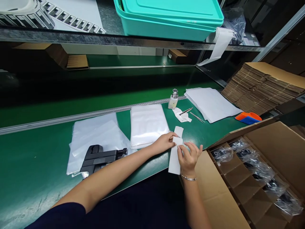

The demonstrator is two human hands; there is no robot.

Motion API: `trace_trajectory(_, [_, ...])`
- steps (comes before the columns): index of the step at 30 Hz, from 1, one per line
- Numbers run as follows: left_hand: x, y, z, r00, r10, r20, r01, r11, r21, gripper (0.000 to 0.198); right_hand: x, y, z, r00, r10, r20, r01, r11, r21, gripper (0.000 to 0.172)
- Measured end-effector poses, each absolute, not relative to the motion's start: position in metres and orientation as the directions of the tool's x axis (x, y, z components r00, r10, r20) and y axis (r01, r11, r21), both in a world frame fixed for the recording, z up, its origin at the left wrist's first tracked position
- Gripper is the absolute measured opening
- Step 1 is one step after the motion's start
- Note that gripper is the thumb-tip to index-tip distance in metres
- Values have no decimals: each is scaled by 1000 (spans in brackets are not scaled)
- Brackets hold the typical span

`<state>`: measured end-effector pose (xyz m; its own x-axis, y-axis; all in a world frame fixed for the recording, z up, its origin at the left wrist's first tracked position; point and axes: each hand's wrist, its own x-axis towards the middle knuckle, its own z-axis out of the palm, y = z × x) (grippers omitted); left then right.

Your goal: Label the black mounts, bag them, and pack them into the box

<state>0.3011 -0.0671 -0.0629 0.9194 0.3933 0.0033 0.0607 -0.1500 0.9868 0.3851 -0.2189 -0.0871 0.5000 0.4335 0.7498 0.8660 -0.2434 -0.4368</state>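
My left hand [165, 142] pinches a small white label at the upper part of a long white paper strip [175, 159] that lies on the green mat near the table's front edge. Just right of the strip, my right hand [189, 156] has thumb and fingers touching its edge; a thin bracelet circles that wrist. A stack of clear plastic bags [146, 124] lies just left of my left hand. A black plastic part [100, 157] rests on another pile of bags [95, 136] further left.
An open cardboard box [269, 152] with bagged black parts in dividers stands at right. Behind are a small bottle [173, 99], a crumpled wipe [182, 115], tweezers [186, 111], white sheets [211, 103], an orange-blue tool [247, 117], flat cartons [264, 86]. A teal bin [166, 25] sits on the shelf.
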Motion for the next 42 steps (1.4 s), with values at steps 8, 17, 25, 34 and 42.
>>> trace_trajectory(8, [239,-46,-10,955,290,-54,273,-799,535,73,372,-215,-107,634,720,283,560,-174,-810,52])
trace_trajectory(17, [-8,19,-45,707,697,-118,631,-546,552,50,350,-172,-65,687,587,428,519,17,-855,18])
trace_trajectory(25, [20,-55,-84,459,886,72,604,-371,706,47,221,-97,-64,128,987,94,404,35,-914,21])
trace_trajectory(34, [22,-59,-79,435,897,75,556,-333,761,46,206,-86,-64,107,994,-17,508,-69,-858,21])
trace_trajectory(42, [23,-59,-77,433,897,89,540,-337,771,46,205,-86,-62,93,995,-32,538,-77,-839,20])
